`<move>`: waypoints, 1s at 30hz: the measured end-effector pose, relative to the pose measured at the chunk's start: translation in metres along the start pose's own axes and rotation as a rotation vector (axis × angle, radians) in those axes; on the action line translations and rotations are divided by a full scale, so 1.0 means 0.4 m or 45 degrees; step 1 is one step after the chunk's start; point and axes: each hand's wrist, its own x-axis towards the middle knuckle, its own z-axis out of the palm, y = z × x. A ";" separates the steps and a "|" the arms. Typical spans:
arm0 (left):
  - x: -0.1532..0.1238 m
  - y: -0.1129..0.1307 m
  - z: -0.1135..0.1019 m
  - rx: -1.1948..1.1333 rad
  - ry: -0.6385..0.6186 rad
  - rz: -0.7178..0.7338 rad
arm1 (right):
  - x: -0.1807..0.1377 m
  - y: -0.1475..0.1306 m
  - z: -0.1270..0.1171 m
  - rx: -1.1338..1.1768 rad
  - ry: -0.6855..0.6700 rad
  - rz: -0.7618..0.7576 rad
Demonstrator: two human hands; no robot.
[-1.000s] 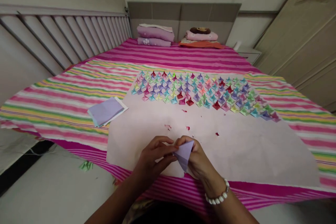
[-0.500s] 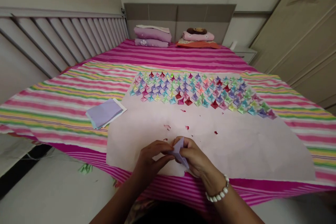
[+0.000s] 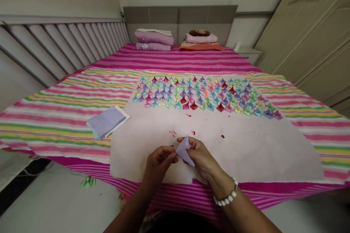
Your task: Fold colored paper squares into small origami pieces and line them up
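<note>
A folded piece of light purple paper (image 3: 183, 150) is held up over the front of the large white sheet (image 3: 232, 153). My right hand (image 3: 201, 158) grips it from the right, thumb on the near face and fingers behind. With thumb and fingertips pinched together, my left hand (image 3: 161, 160) meets its left corner. Beyond both hands, rows of small folded paper pieces (image 3: 193, 105) in many colours cover the far part of the sheet. Red paper scraps (image 3: 193, 133) lie between the rows and my hands.
A stack of purple, white and blue paper (image 3: 106, 121) rests on the striped bedspread (image 3: 54, 113) at left. Folded bedding (image 3: 154, 37) sits by the headboard (image 3: 164, 18). Something green and crumpled (image 3: 88, 182) is on the floor. Bars (image 3: 68, 47) line the left side.
The folded purple paper has turned, showing a broader triangular face. My left fingers have drawn closer together at its left corner. The view has shifted slightly.
</note>
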 end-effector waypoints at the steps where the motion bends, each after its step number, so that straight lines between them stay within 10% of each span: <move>1: 0.001 0.000 0.002 -0.036 -0.007 -0.027 | 0.000 -0.002 0.000 0.007 0.000 0.002; 21: 0.024 -0.018 0.019 -0.533 0.030 -0.357 | -0.011 0.009 -0.008 -0.293 0.206 -0.466; 30: 0.018 0.005 0.019 -0.813 -0.038 -0.488 | -0.034 -0.021 -0.019 -0.840 -0.153 -0.831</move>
